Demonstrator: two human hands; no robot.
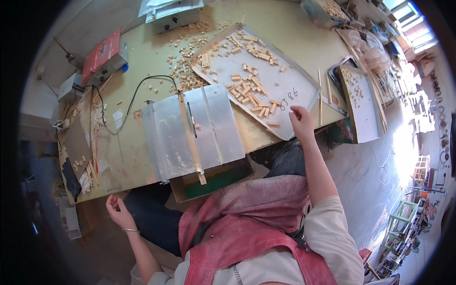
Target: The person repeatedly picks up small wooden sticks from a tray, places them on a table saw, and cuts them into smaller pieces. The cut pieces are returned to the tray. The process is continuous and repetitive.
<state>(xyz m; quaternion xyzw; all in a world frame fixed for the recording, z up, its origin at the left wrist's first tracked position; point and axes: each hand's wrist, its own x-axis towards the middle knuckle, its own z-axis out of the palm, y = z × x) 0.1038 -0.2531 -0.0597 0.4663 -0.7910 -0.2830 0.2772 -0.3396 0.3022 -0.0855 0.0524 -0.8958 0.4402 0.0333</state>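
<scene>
My left hand point(118, 211) hangs just off the front edge of the workbench, its fingers loosely curled with nothing visible in them. Over the near right corner of a pale metal tray point(297, 80) is my right hand point(302, 122), fingers bent inward; whatever they may hold is hidden. Many small wooden blocks point(247, 90) lie in the tray, some in rows. Between my hands sits a silvery metal plate point(166, 130) dusted with sawdust. A wooden strip point(189, 128) runs across it, beside a dark narrow slot point(191, 118) and a couple of small wooden pieces point(197, 127).
Loose wood bits point(187, 57) cover the bench behind the plate. A red and grey box point(103, 57) stands back left, with a black cable point(137, 97). A dark glove point(71, 180) lies front left. An open drawer point(213, 180) is under the plate; another tray point(363, 104) is right.
</scene>
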